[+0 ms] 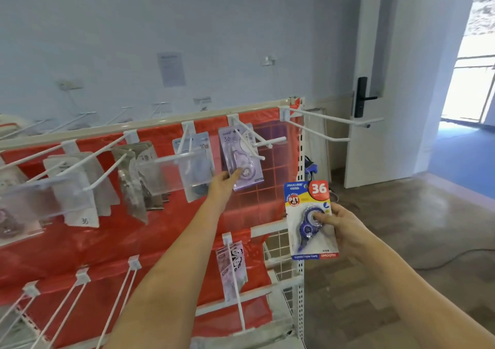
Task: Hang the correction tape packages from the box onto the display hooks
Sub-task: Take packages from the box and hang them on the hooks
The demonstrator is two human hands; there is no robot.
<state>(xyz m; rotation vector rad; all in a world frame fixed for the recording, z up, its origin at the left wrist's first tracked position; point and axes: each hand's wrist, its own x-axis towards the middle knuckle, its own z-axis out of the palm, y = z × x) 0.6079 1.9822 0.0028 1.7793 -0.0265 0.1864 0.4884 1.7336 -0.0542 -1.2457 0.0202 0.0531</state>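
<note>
My left hand (pixel 223 185) reaches up to a pale purple correction tape package (pixel 239 156) hanging on a white hook (pixel 250 145) of the top row, and pinches its lower edge. My right hand (pixel 340 227) holds a blue and yellow correction tape package (pixel 310 219) marked 36 upright in the air, thumb on its blister, to the right of the rack. An empty double hook (pixel 321 124) sticks out at the rack's top right corner. The box is not in view.
The red-backed display rack (pixel 160 241) carries more hung packages (pixel 192 164) along the top row and one set (pixel 231 268) lower down. Bare white hooks (pixel 80 289) line the lower left. A white door (pixel 375 81) and open floor lie to the right.
</note>
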